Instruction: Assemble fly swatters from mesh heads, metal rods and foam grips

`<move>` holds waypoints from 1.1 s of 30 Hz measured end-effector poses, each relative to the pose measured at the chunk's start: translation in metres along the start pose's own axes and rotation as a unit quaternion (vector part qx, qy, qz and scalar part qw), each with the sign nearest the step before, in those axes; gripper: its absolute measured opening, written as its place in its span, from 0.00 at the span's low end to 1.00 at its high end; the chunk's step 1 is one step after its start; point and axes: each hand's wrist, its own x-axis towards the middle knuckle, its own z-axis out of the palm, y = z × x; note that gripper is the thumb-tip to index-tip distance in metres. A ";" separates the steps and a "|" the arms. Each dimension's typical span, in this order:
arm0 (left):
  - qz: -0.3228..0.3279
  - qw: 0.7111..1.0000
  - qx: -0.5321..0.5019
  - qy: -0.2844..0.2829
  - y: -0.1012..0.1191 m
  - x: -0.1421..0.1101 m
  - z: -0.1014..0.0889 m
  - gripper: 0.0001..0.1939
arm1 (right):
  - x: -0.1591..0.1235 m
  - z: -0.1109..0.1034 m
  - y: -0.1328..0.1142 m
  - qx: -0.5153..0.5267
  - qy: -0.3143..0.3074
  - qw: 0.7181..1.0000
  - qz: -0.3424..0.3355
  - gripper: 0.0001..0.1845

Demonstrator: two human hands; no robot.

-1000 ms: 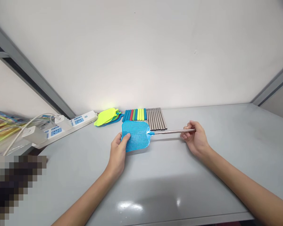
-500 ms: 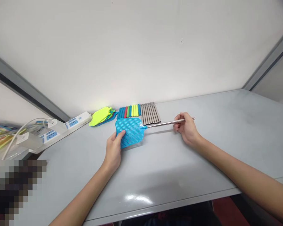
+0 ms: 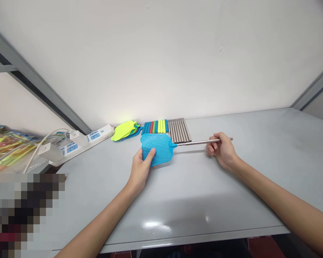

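Observation:
A blue perforated fly swatter head (image 3: 161, 147) is pinched at its left edge by my left hand (image 3: 142, 167), thumb on top. From its neck a thin metal rod (image 3: 195, 142) runs to the right, joined to the head. My right hand (image 3: 223, 148) is closed around the rod near its far end, a short piece sticking out past the fingers. Both hold the swatter level above the grey table. Behind it lie a row of metal tubes (image 3: 179, 129), a row of coloured grips (image 3: 154, 127) and a pile of swatter heads (image 3: 125, 130), yellow-green on top.
A white power strip (image 3: 83, 145) with plugged-in adapters and a white cable lies along the table's left edge. Colourful bagged goods (image 3: 12, 147) sit beyond it. A white wall panel (image 3: 161, 64) rises behind the grey table (image 3: 193, 204).
The view has shifted, so everything appears a little further right. My hands keep the same hold on the swatter head and rod; the head looks tilted slightly differently.

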 end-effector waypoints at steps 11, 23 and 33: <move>-0.030 0.996 -0.036 -0.079 0.008 -0.005 0.002 0.15 | 0.000 -0.007 -0.005 0.012 -0.065 0.995 -0.081 0.23; -0.105 0.989 -0.028 -0.103 0.017 -0.010 0.002 0.13 | -0.001 -0.006 -0.004 0.026 -0.086 0.988 -0.123 0.24; -0.095 0.991 -0.031 -0.095 0.020 -0.012 0.005 0.14 | 0.003 -0.006 -0.008 0.032 -0.084 0.991 -0.103 0.24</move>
